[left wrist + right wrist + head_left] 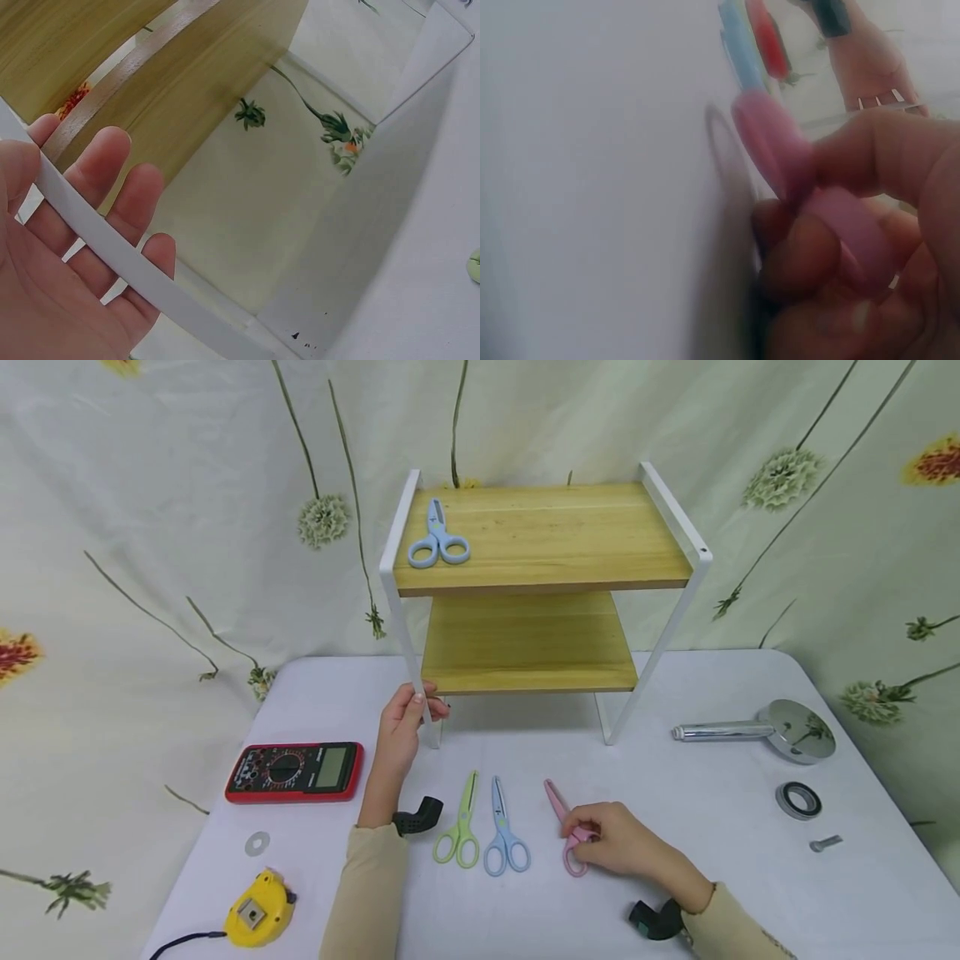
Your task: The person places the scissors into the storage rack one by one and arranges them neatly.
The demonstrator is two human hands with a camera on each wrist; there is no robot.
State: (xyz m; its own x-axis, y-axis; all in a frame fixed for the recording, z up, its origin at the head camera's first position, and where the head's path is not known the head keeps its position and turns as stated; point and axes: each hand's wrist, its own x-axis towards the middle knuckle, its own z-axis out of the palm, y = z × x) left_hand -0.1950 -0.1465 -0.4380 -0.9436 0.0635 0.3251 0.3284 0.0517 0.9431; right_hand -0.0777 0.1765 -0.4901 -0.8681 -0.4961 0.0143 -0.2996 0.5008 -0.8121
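My left hand (397, 727) holds the white left leg of a two-tier wooden shelf (540, 539), thumb on one side and fingers reaching past the other, as the left wrist view shows. With its thumb and fingers my right hand (617, 839) pinches a pair of pink scissors (557, 799) by the handles. Their blades point away toward the shelf. In the right wrist view the pink handles (769, 142) are tilted up close over the white tabletop. Left of them lie blue scissors (501, 818) and green scissors (466, 810). Another blue pair (435, 537) rests on the upper shelf's left end.
On the left are a red-and-black multimeter (294, 772), a metal washer (257, 843) and a yellow tape measure (260, 910). A chrome shower head (801, 731), a black-and-grey ring (798, 800) and a bolt (826, 843) lie on the right. A flowered cloth hangs behind the table.
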